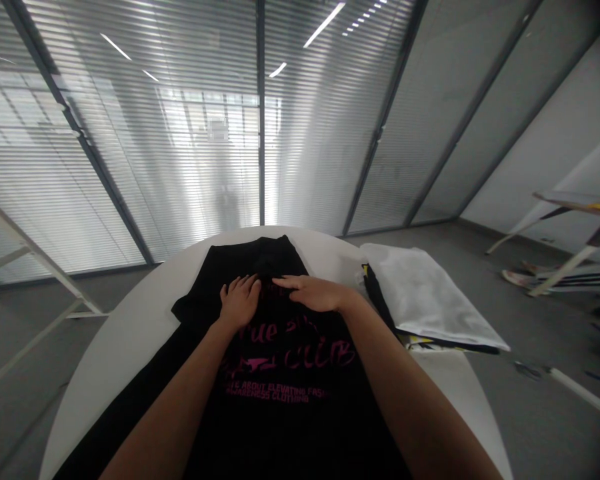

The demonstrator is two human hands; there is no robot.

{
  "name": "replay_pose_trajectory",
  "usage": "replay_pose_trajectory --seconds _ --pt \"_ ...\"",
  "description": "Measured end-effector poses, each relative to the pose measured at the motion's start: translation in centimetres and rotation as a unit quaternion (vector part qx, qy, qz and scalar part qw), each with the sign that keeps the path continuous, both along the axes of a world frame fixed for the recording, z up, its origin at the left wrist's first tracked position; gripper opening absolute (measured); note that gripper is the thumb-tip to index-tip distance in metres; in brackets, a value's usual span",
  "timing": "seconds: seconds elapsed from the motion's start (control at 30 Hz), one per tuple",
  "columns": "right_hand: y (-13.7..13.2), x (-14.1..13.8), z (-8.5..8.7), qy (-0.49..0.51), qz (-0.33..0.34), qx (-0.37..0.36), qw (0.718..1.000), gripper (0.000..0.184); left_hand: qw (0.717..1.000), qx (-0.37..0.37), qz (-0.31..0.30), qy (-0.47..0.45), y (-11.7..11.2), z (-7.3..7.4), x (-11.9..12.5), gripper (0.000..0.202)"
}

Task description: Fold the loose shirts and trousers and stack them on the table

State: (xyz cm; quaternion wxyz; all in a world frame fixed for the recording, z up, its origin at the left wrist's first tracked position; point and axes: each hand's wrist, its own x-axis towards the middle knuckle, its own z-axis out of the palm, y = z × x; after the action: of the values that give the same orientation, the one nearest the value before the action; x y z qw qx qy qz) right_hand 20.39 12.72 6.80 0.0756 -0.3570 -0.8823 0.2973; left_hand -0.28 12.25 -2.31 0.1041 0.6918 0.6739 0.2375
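From my head camera, the black T-shirt (280, 427) lies spread in the middle of the round white table (130, 313), its lower part running over the table's near edge toward me. My left hand (239, 303) and right hand (316, 294) rest flat on its chest, just above the pink lettering (287, 357). My fingers (247, 287) are open and gripping nothing, and those of my right hand point across toward my left.

The hanging part of the shirt looks like the main risk: its weight could drag the cloth toward me if I lift my hands. Pressing and sliding my palms could also push a ridge into the fabric, and black cloth would hide it well. To the right on the table, a stack of folded white cloth (430, 297) sits near the edge, with one corner seeming to reach past it. A careless elbow could knock it to the floor.
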Motion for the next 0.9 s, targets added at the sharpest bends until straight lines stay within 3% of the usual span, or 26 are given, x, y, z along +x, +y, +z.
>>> replay_pose_trajectory --seconds 0.17,0.3,0.57,0.7,0.77,0.9 --pt "-1.3 -0.7 1.0 0.006 0.04 -0.009 0.999 0.066 0.99 0.015 0.022 -0.138 0.0 1.3 -0.4 0.05" --pt "-1.7 -0.7 1.1 0.012 0.033 -0.007 0.999 0.064 0.975 0.03 -0.004 -0.22 -0.5 2.2 -0.6 0.057" --pt "-1.8 -1.5 -0.3 0.011 0.086 0.006 0.996 0.053 0.974 0.01 -0.042 -0.22 0.5 1.9 -0.7 0.041" --pt "-2.2 -1.6 0.0 -0.029 0.101 -0.001 0.994 0.05 0.974 0.03 -0.054 -0.217 0.7 1.6 -0.3 0.036" --pt "-2.6 -1.3 0.4 -0.055 0.079 0.003 0.995 0.053 0.978 0.037 -0.052 -0.2 0.6 1.6 -0.1 0.032" --pt "-3.2 -0.4 1.5 -0.121 -0.045 0.034 0.991 0.055 0.98 0.036 -0.039 -0.189 0.2 1.6 0.1 0.033"
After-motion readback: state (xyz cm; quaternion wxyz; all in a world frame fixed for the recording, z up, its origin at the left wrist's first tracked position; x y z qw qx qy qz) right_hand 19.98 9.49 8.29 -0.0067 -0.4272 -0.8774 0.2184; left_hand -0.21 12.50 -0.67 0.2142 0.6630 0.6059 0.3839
